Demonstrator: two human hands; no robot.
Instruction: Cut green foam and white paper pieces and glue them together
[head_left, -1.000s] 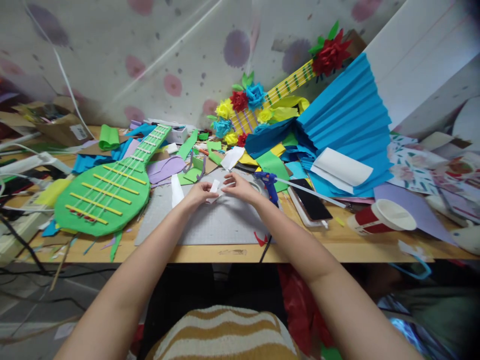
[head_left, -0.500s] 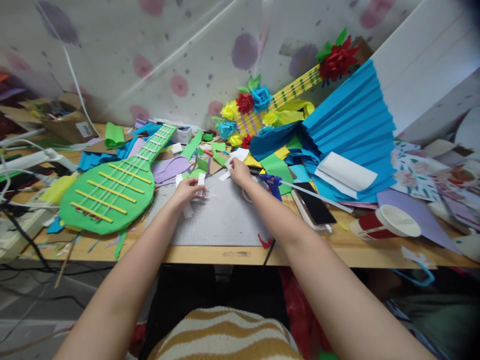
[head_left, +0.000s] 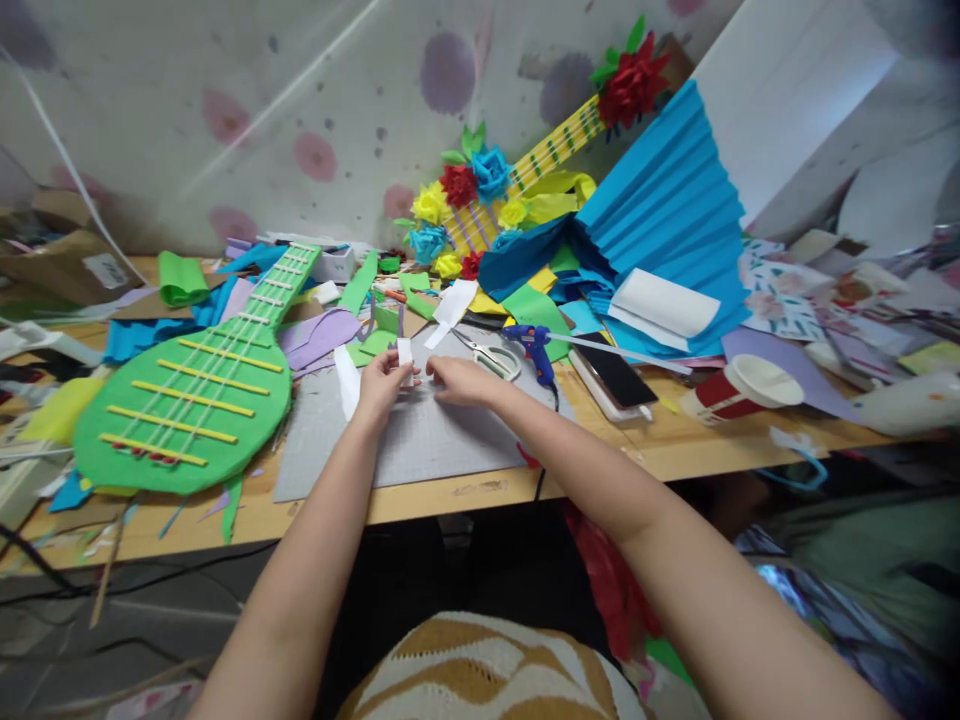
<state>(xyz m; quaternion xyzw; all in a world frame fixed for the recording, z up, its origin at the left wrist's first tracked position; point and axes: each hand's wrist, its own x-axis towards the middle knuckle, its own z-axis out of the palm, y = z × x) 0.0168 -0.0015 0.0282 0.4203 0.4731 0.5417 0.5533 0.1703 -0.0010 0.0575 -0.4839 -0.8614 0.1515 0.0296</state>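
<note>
My left hand point(head_left: 382, 380) is closed on a small white paper strip point(head_left: 405, 352), held upright over the grey cutting mat point(head_left: 420, 445). My right hand point(head_left: 457, 380) is just to its right, fingers pinched together close to the strip; what they hold is too small to make out. Scissors point(head_left: 491, 356) lie on the mat right behind my right hand. A blue glue gun point(head_left: 534, 345) rests beside them. Another white paper strip point(head_left: 346, 380) lies on the mat left of my left hand.
A green paper guitar point(head_left: 195, 390) lies at the left. A yellow guitar with paper flowers point(head_left: 480, 205) and a blue pleated fan point(head_left: 667, 220) stand behind. A phone point(head_left: 613, 372) and a tipped red paper cup point(head_left: 735, 388) lie at the right. Coloured paper scraps cover the wooden table point(head_left: 675, 450).
My right hand has come back from the white paper at the back of the mat to my left hand. The view has tilted and shifted slightly.
</note>
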